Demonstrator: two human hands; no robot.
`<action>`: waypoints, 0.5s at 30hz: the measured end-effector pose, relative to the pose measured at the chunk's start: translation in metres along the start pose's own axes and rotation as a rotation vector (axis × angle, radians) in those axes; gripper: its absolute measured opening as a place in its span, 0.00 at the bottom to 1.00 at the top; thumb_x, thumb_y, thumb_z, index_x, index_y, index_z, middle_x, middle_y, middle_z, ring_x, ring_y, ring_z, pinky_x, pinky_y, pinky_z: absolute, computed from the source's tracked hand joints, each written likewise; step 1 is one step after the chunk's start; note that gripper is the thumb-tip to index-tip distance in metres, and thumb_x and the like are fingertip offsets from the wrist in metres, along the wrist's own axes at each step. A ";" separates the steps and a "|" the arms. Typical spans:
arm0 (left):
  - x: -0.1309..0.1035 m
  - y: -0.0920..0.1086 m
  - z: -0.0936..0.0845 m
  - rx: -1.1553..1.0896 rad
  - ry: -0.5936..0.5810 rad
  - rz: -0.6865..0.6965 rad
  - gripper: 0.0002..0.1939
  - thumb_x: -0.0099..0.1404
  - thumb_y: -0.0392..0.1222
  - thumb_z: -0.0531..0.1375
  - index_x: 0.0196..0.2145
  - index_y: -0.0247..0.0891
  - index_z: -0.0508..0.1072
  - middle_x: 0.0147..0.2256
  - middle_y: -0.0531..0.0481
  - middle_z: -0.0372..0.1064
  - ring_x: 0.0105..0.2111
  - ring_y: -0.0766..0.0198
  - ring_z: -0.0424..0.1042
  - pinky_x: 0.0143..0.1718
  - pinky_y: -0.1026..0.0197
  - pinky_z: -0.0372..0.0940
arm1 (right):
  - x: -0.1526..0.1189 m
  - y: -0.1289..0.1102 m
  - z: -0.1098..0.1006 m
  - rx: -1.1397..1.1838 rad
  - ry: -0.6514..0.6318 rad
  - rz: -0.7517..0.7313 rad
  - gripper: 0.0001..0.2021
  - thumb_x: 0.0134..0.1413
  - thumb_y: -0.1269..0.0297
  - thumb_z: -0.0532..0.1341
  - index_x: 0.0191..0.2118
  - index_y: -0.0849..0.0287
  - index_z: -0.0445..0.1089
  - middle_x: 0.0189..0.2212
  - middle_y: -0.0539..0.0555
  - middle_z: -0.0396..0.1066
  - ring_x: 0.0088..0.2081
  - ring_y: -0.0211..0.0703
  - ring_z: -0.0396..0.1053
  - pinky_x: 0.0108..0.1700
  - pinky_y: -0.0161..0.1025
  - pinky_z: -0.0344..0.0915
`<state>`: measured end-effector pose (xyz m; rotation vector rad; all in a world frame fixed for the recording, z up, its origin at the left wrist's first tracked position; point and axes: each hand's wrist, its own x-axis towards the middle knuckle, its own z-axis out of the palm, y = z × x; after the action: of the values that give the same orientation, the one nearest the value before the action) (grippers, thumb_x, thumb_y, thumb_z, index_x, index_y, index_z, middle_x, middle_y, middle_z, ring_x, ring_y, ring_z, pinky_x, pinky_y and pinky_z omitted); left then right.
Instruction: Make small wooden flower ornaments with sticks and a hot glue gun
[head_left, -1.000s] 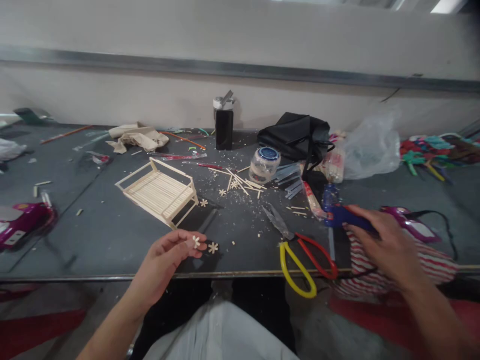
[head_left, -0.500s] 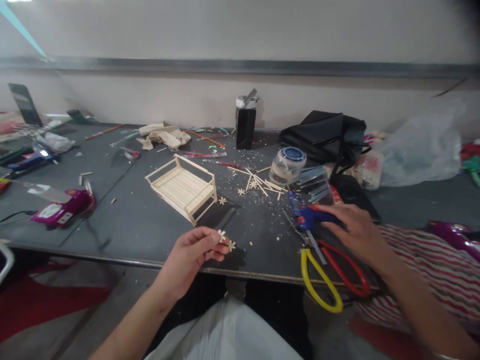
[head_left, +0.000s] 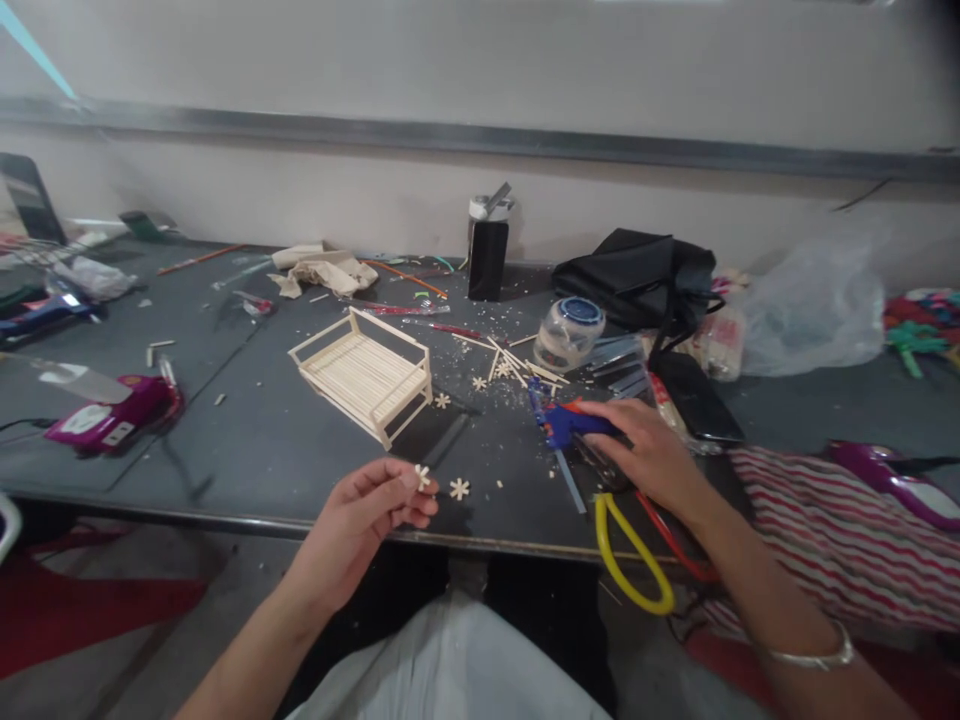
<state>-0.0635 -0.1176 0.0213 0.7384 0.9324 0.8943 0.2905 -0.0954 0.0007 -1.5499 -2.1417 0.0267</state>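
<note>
My left hand (head_left: 375,505) pinches a small wooden star (head_left: 422,476) between thumb and fingertips, just above the table's front edge. Beside it on the table lies a second wooden star (head_left: 460,489). My right hand (head_left: 645,450) is closed around the handle of a blue hot glue gun (head_left: 570,424), whose glue stick (head_left: 571,482) sticks out toward me. Behind my left hand stands a small tray-like frame (head_left: 360,375) built of thin wooden sticks, with raised rails. Another star (head_left: 442,401) rests by its right corner.
Scissors with yellow and red handles (head_left: 634,560) overhang the front edge. Loose sticks (head_left: 525,365), a clear jar (head_left: 570,333), a bottle (head_left: 489,250) and a black bag (head_left: 637,275) lie farther back. A purple glue gun (head_left: 112,412) is at left, striped cloth (head_left: 847,540) at right.
My right hand has brought the blue glue gun leftward, off the scissors. My left hand has shifted slightly left, and the second star now lies apart from its fingers.
</note>
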 end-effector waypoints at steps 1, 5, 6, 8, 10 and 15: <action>-0.001 0.000 -0.001 -0.002 0.000 0.001 0.06 0.61 0.40 0.65 0.33 0.34 0.75 0.35 0.45 0.77 0.31 0.64 0.74 0.34 0.64 0.69 | -0.002 0.004 0.000 -0.011 0.005 0.014 0.16 0.62 0.61 0.56 0.54 0.55 0.70 0.46 0.58 0.74 0.47 0.52 0.70 0.52 0.52 0.66; -0.003 -0.001 0.000 -0.014 0.017 -0.016 0.06 0.60 0.39 0.66 0.32 0.34 0.75 0.34 0.45 0.77 0.31 0.64 0.74 0.34 0.64 0.69 | -0.011 0.016 -0.002 -0.035 -0.014 -0.006 0.16 0.63 0.60 0.55 0.53 0.56 0.70 0.46 0.58 0.75 0.46 0.52 0.71 0.51 0.52 0.67; -0.003 -0.002 0.001 -0.019 0.026 -0.021 0.06 0.59 0.39 0.66 0.32 0.34 0.75 0.35 0.45 0.77 0.32 0.63 0.75 0.34 0.64 0.69 | -0.012 0.017 -0.002 -0.035 -0.017 -0.014 0.16 0.63 0.60 0.55 0.53 0.56 0.70 0.46 0.58 0.75 0.46 0.52 0.71 0.51 0.52 0.67; -0.004 -0.003 0.004 -0.027 0.039 -0.029 0.06 0.58 0.39 0.67 0.31 0.34 0.75 0.36 0.45 0.77 0.33 0.63 0.75 0.34 0.64 0.69 | -0.012 0.014 -0.004 -0.037 -0.020 -0.027 0.17 0.63 0.60 0.54 0.54 0.56 0.70 0.46 0.57 0.76 0.46 0.52 0.71 0.51 0.52 0.67; -0.006 -0.003 0.005 -0.032 0.037 -0.034 0.06 0.59 0.39 0.66 0.30 0.34 0.75 0.37 0.44 0.77 0.34 0.63 0.75 0.35 0.64 0.69 | -0.011 0.009 -0.005 -0.053 -0.022 -0.052 0.16 0.64 0.61 0.54 0.54 0.56 0.70 0.46 0.57 0.76 0.46 0.51 0.71 0.51 0.53 0.67; -0.010 -0.001 0.004 -0.026 0.022 -0.045 0.05 0.59 0.38 0.66 0.30 0.34 0.75 0.38 0.44 0.77 0.35 0.63 0.75 0.36 0.64 0.69 | -0.007 0.006 -0.009 -0.103 -0.010 -0.107 0.15 0.62 0.61 0.56 0.52 0.55 0.72 0.46 0.57 0.77 0.46 0.52 0.72 0.51 0.54 0.66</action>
<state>-0.0630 -0.1277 0.0251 0.6834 0.9520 0.8750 0.3009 -0.1025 0.0044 -1.4916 -2.2627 -0.1131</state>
